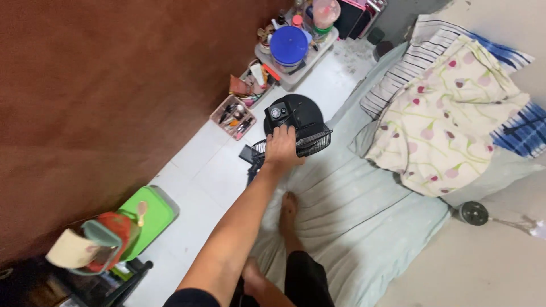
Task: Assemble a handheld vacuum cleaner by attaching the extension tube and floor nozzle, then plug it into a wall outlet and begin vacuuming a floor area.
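Left hand point(281, 146) fingers clamped on black fan point(296, 122) top grille; keep grip centred, lift level off mattress point(352, 216).

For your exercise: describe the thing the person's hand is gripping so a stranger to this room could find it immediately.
Start at the pale mattress on the white tiled floor. At its edge beside the brown wall stands a black electric fan, gripped on top by one of the person's hands. Only it has a wire grille and a round dial.
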